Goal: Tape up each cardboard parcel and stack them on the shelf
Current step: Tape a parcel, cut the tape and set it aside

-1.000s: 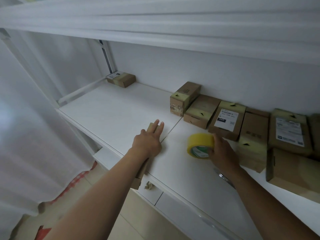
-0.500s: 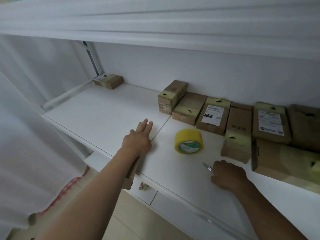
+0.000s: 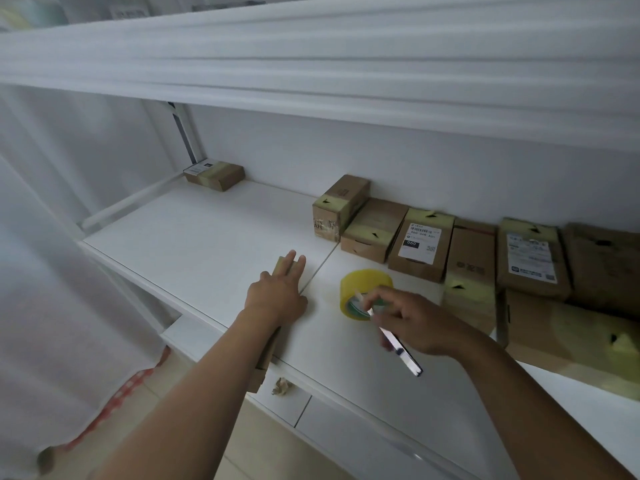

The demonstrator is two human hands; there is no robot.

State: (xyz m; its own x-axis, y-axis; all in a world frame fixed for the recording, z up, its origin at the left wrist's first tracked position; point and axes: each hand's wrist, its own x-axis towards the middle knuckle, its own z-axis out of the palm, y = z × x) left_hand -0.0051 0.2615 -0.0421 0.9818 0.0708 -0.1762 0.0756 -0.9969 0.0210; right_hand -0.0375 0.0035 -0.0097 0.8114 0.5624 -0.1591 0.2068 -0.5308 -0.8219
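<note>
Surface: white shelf board [image 3: 194, 244] with another white shelf above it and a white wall behind.
Parcels: row of taped cardboard parcels [image 3: 420, 244] along the far right of the board; one small parcel [image 3: 214, 175] alone in the far left corner.
Left hand [image 3: 277, 296]: fingers straight, pressing flat on a cardboard parcel [image 3: 287, 266] at the near edge; the forearm hides most of it.
Tape roll [image 3: 363, 292]: yellow, lying on the board just right of that hand.
Right hand [image 3: 415, 323]: near the roll, fingers curled round a slim metallic tool [image 3: 398, 348]; blurred.
Below: crumpled paper scrap [image 3: 282, 387] on a lower ledge.
</note>
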